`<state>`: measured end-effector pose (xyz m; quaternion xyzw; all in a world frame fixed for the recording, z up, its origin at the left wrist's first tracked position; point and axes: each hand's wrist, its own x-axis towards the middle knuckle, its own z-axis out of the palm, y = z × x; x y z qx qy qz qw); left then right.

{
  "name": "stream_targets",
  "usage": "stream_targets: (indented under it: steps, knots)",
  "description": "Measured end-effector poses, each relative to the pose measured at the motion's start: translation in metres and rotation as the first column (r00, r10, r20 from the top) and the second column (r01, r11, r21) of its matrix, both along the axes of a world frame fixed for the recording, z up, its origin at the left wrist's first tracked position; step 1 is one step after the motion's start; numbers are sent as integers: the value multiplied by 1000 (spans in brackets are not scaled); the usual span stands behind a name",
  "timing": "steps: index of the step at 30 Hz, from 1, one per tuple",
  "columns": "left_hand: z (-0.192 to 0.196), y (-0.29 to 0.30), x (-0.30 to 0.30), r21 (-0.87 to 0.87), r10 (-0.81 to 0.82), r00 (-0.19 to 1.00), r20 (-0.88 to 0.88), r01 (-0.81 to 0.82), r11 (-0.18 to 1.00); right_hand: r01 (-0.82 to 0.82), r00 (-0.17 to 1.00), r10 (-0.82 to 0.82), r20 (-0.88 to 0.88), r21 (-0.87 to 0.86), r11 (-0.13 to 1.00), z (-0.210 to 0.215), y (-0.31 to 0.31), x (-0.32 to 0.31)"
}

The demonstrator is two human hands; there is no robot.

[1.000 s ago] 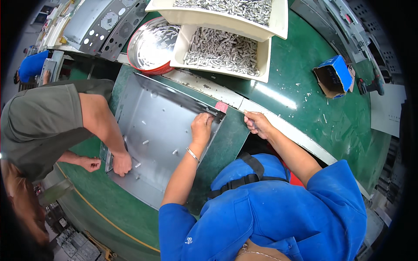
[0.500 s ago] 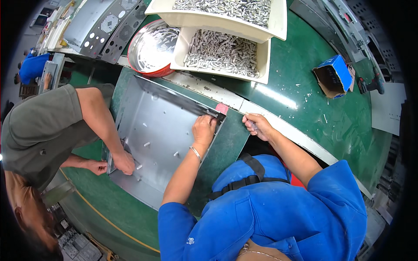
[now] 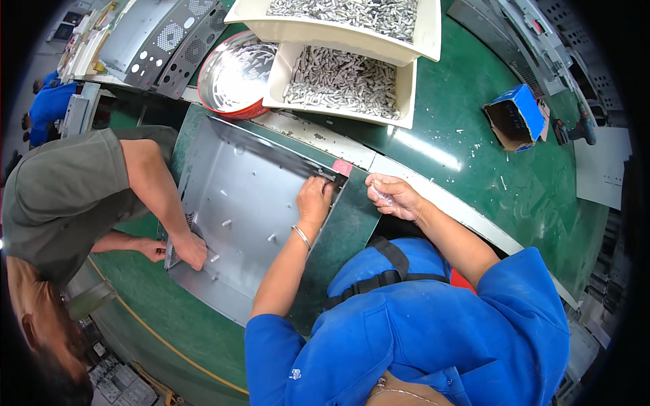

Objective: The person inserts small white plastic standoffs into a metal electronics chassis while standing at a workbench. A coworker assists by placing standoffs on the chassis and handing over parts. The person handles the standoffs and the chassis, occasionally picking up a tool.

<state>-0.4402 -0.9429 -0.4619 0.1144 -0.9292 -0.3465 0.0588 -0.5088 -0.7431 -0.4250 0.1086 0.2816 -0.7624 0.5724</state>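
Metal chassis (image 3: 250, 183) lies open side up at nine o'clock from view centre; co-worker's hand (image 3: 193, 252) at its eight o'clock edge, fingertips hard to make out. Left hand (image 3: 315, 201) at chassis's two o'clock corner, forearm aimed toward one; fingers curled, tips hidden, so can't tell the grip. Right hand (image 3: 395, 196) at left hand's three o'clock, forearm aimed toward ten, digits closed narrowly round small pale pieces (image 3: 381, 196), count unclear. Green board (image 3: 345, 233) gives room between both hands; white ledge (image 3: 357, 155) runs just past them.
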Motion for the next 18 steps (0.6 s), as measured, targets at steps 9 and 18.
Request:
stream_targets:
  steps: [9,18]
  knots:
    - [33,-17,3,484,267,964,-9,-229,844,-55,998,57,15,-125,991,45,-16,3]
    - [119,16,19,675,17,997,-72,36,737,-226,946,260,-193,183,957,77,-46,15]
